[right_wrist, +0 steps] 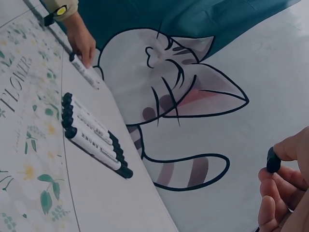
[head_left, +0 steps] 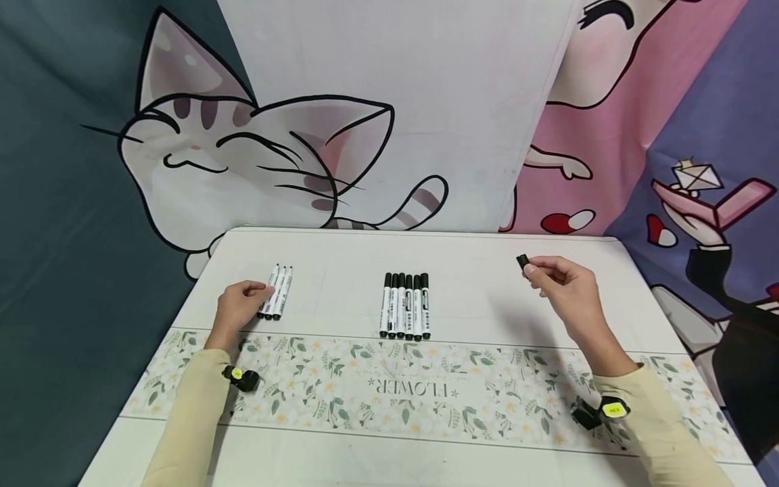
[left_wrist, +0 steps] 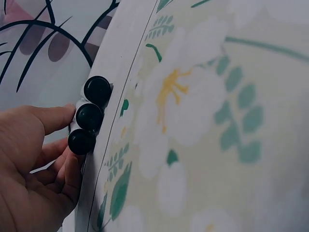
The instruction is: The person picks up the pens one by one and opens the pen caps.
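Observation:
On the left of the table lie three white markers [head_left: 282, 291] side by side, bare black tips pointing away. My left hand [head_left: 239, 308] pinches the leftmost one, thumb and fingertips close against the row. The left wrist view shows the black butt ends [left_wrist: 89, 115] of these markers, with the thumb [left_wrist: 55, 118] beside them and the other fingers curled below. Raised over the right side of the table, my right hand [head_left: 564, 287] pinches a small black marker cap [head_left: 523, 261] between thumb and fingers. The right wrist view shows the cap [right_wrist: 273, 160] at the fingertips.
Several capped white markers [head_left: 404, 306] lie in a neat row mid-table, black caps facing away. A floral printed strip [head_left: 408, 392] crosses the table in front of them. Behind the table's far edge hangs a cloth [head_left: 426, 135] with cartoon cats.

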